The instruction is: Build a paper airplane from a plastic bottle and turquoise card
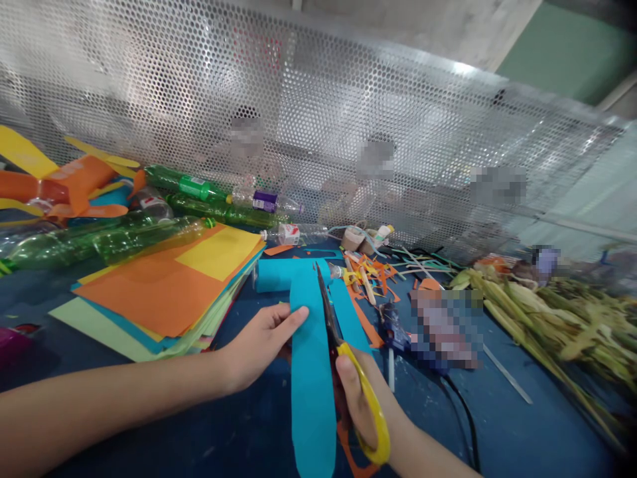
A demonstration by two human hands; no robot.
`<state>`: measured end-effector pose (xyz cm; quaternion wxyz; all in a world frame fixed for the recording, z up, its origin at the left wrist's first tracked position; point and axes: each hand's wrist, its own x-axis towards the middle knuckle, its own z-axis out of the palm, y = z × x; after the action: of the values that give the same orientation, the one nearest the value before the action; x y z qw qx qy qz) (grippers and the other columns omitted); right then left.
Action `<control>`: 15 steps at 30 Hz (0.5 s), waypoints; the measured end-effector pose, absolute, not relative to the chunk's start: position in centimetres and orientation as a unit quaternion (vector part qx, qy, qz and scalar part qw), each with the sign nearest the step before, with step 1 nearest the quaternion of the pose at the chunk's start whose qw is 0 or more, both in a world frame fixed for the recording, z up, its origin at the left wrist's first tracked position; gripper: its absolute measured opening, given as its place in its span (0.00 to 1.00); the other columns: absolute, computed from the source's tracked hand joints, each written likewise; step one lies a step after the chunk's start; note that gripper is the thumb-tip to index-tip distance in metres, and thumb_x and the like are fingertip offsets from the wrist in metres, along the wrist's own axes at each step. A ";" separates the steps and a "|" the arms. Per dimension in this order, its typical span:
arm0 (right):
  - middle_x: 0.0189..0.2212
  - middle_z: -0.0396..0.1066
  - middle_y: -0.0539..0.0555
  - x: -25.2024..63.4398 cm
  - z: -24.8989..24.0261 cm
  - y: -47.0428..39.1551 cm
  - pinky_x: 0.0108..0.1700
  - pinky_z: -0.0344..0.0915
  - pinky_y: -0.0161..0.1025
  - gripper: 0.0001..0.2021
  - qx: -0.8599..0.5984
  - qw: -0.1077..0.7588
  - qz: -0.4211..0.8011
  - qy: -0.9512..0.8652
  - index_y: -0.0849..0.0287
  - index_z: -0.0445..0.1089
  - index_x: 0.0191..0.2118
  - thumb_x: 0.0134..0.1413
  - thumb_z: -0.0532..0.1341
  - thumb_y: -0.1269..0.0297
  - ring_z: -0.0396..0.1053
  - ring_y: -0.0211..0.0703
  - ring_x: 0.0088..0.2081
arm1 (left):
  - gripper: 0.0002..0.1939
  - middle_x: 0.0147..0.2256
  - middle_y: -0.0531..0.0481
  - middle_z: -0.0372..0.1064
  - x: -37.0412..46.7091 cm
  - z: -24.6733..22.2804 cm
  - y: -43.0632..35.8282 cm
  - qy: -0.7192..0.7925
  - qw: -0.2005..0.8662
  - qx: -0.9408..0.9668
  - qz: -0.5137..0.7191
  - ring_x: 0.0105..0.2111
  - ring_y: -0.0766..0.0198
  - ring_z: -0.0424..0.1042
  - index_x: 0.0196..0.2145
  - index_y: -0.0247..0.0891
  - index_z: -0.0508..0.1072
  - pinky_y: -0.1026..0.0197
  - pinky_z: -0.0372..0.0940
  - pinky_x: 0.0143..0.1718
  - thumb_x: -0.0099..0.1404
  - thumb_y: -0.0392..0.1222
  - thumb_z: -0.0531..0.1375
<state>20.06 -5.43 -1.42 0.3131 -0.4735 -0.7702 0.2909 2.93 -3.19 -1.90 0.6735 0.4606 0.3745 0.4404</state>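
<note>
My left hand (pixel 271 338) pinches a long blue paper strip (pixel 312 385) by its left edge, thumb on top. The strip has rounded ends and stands lengthwise in front of me. In my right hand (pixel 365 392) is a pair of scissors (pixel 372 405) with yellow handles. Their blades point away from me along the strip's right edge, the tips near its far end. Beyond the strip lies a plastic bottle wrapped in blue paper (pixel 271 274). Another blue paper piece (pixel 348 315) rests to the right of the blades.
Left of my hands is a stack of coloured paper (pixel 159 292). Green bottles (pixel 144 239) and an orange-yellow paper craft (pixel 74 182) lie behind it. Orange scraps (pixel 381 272), a blue glue gun (pixel 395 328) with a black cable and corn husks (pixel 527 312) are rightward. A perforated metal panel (pixel 318 99) stands behind.
</note>
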 end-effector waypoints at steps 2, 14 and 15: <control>0.17 0.62 0.49 20.4 -1.5 -4.9 0.22 0.57 0.34 0.25 -0.508 0.313 0.266 -0.758 0.57 0.61 0.22 0.59 0.41 0.47 0.60 0.39 0.21 | 0.19 0.23 0.53 0.62 2.8 -1.9 -2.9 0.379 0.669 0.466 0.437 0.24 0.67 0.64 0.27 0.34 0.65 0.61 0.63 0.29 0.60 0.55 0.55; 0.13 0.62 0.46 24.1 -1.9 1.3 0.18 0.58 0.32 0.16 -0.617 0.232 0.340 -0.671 0.58 0.61 0.25 0.52 0.53 0.50 0.63 0.37 0.15 | 0.16 0.28 0.51 0.67 1.3 -2.9 0.3 0.433 0.608 0.472 0.468 0.31 0.61 0.67 0.30 0.37 0.69 0.61 0.65 0.32 0.58 0.55 0.56; 0.13 0.63 0.46 24.3 -2.1 1.6 0.18 0.59 0.33 0.16 -0.613 0.229 0.357 -0.666 0.58 0.62 0.25 0.51 0.54 0.50 0.64 0.38 0.15 | 0.16 0.30 0.51 0.68 1.1 -2.9 0.4 0.425 0.610 0.470 0.476 0.32 0.60 0.68 0.31 0.37 0.69 0.60 0.65 0.34 0.58 0.54 0.56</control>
<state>24.29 1.57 -2.09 0.2291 -0.6131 -0.6665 0.3569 1.14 0.42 -2.92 0.6100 0.4700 0.4252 0.4756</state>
